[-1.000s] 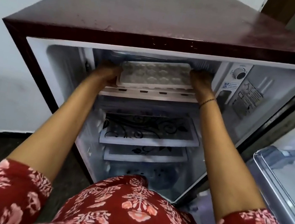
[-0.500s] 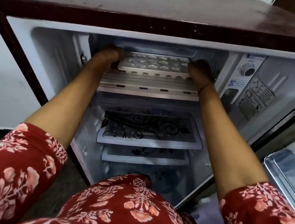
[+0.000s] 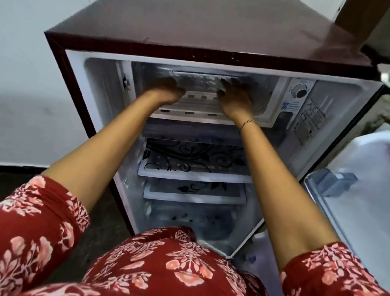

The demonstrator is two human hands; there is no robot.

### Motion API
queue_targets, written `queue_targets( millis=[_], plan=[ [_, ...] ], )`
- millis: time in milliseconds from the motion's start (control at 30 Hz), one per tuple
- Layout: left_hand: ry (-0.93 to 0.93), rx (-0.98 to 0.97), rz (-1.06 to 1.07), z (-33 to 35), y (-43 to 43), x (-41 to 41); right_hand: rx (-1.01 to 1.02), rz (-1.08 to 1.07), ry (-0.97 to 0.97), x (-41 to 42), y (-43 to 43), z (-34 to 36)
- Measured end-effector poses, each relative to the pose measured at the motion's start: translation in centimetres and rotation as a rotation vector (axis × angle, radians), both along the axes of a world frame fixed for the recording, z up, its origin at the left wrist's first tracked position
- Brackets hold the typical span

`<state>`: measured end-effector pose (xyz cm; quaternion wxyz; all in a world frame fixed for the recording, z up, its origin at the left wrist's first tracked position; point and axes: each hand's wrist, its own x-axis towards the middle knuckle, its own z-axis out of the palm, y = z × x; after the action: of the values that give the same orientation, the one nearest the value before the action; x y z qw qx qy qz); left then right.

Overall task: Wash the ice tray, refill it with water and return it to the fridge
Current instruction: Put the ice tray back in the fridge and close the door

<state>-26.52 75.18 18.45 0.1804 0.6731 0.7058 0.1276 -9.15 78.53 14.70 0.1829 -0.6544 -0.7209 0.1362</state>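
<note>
A small maroon fridge is set against a pale wall, its door swung open to the right. The ice tray is lodged deep in the freezer compartment at the top, lying flat, cells up, its long axis running side to side. The left hand is curled loosely at the tray's near-left corner and the right hand is spread flat at its right end, evidently so that the filled tray is seated level without spilling.

1 fridge, 1 ice tray, 2 hands, 2 patterned shelves, 1 dial.
</note>
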Motion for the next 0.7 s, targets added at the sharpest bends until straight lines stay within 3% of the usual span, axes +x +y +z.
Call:
queue_targets(
  millis=[267,700],
  plan=[
    [0.081,-0.024,0.015,0.9,-6.9,0.5,-0.052,0.127,-0.147,-0.7,-7.3,1.8],
    [-0.009,0.008,0.028,-1.0,-18.2,2.2,-0.073,0.114,0.085,1.0,-19.7,3.4]
  ],
)
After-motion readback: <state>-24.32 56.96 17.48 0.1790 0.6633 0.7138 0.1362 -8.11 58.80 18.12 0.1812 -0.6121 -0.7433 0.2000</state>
